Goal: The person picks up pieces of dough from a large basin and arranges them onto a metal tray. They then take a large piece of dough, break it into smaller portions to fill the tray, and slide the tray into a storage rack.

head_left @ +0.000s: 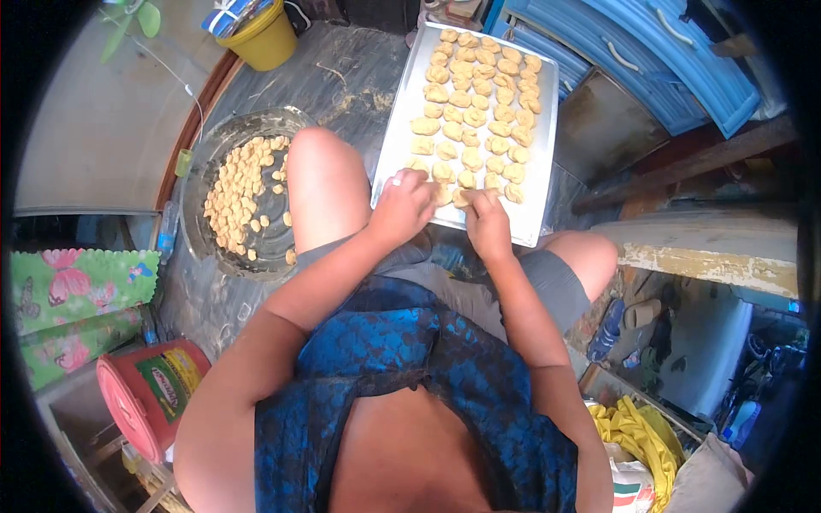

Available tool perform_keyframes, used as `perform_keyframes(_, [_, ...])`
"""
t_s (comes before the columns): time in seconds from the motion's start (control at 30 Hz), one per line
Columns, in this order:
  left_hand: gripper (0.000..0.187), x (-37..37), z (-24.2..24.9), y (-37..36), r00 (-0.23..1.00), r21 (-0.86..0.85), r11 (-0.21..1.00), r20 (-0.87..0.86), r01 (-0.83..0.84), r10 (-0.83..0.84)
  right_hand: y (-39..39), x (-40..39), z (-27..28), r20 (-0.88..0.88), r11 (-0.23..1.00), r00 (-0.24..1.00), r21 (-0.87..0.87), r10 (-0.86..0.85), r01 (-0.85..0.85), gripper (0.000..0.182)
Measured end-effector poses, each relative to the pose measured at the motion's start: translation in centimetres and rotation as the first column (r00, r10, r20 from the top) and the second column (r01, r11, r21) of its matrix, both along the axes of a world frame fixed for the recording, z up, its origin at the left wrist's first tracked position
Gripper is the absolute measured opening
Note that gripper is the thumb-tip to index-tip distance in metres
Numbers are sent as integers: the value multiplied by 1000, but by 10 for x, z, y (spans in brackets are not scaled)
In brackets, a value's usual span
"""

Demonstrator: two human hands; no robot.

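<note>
Plainly, the crowding at the near end of the metal tray (532, 215) is the chief risk: the dough pieces (473, 159) lie in close rows there, some touching, so a careless fingertip could smear or stick neighbours together. The left hand (404, 207) and right hand (487, 226) meet at that end, fingertips against pieces; I cannot tell whether either grip is closed on one. The tray reaches out between the bent knees, its support hidden, and a shifting leg might jolt it and slide pieces over the edge.

More pieces lie in the round basin (272, 206) on the floor (340, 73), where the left knee (318, 158) stands in the way and covers its near side. Beyond sits a yellow bucket (269, 43); blue drawers (611, 53) flank the tray's far right.
</note>
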State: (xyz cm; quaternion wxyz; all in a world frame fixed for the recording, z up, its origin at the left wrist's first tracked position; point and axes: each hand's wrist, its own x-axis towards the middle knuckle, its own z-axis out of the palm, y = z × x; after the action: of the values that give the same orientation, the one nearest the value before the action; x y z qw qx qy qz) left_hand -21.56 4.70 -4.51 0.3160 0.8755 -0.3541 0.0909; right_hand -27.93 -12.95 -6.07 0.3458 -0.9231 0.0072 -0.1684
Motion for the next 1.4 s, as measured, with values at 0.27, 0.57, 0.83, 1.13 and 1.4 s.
perform_keyframes(0.27, [19,9,-42,-9,991,94,988,46,121,-126,2,4,3,44,990,998,-136,44,-38,26])
perform_keyframes(0.57, [30,22,46,63,970,-522,818,-153,-241,188,99,82,99,75,903,913,139,400,-407,50])
perform_keyframes(0.83, [25,96,-81,274,444,-208,395,-319,-895,837,308,208,59,206,624,614,19,762,-781,55])
perform_keyframes(1.13, [33,125,-283,224,681,-99,858,-656,-504,325,373,205,-111,-844,179,179,-101,505,-979,37])
perform_keyframes(1.4, [34,124,-244,84,558,-529,746,-789,-405,-257,395,250,-71,-789,640,336,91,513,-763,26])
